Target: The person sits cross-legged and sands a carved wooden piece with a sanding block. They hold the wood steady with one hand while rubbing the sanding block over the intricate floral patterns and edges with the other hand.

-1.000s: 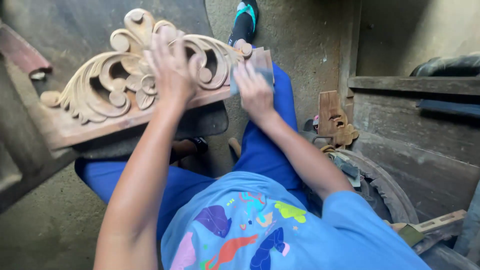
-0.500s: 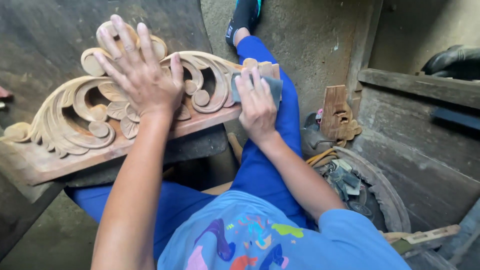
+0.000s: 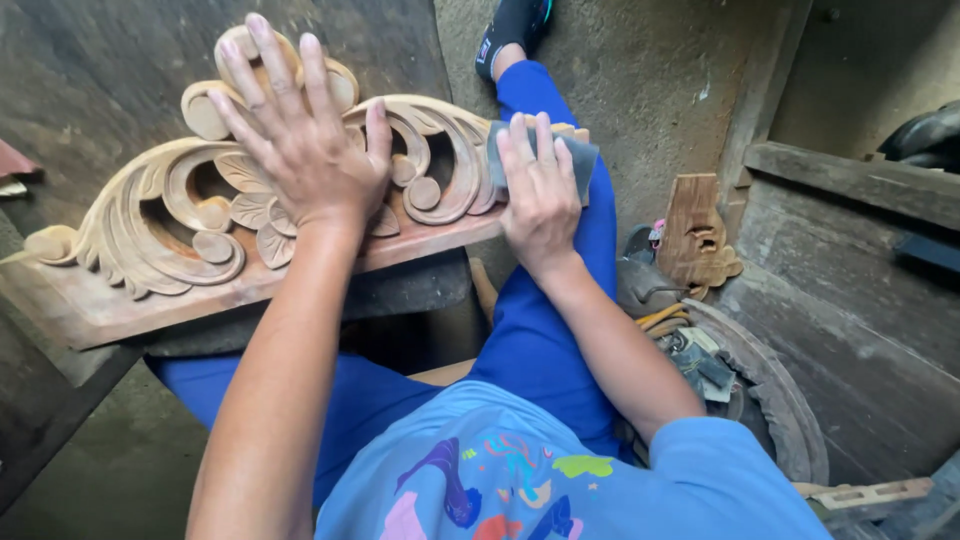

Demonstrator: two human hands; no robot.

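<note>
Woodcarving fills the middle of the view: a long pale-brown wooden panel carved with open scrolls and leaves (image 3: 250,215) is lying tilted across the person's lap, its flat lower edge toward the body and its rounded crest pointing away. It is resting on a dark board (image 3: 400,290) that is showing beneath it.

The left hand (image 3: 300,140) is lying flat on the centre of the carving, fingers spread wide and released, the palm pressing on the leaf motif and the fingertips reaching up over the crest. It is grasping nothing. The right hand (image 3: 538,190) is pressing down at the right end of the panel, fingers together and extended, covering a folded piece of grey abrasive sheet (image 3: 575,160) whose corner is sticking out past the fingertips. The sheet is being held flat against the outermost scroll rather than pinched.

The person is wearing bright blue trousers (image 3: 550,320) and a light blue shirt with colourful shapes printed on it (image 3: 560,480). One leg is stretching away toward the top of the view, ending in a dark shoe (image 3: 515,25) on the grey concrete floor (image 3: 660,90).

To the right of that leg, a small carved wooden offcut (image 3: 700,235) is standing upright against a rough grey timber frame (image 3: 850,300). Just below it, a round dark basin (image 3: 770,400) is holding cloths and odd tools, too jumbled to tell apart.
</note>
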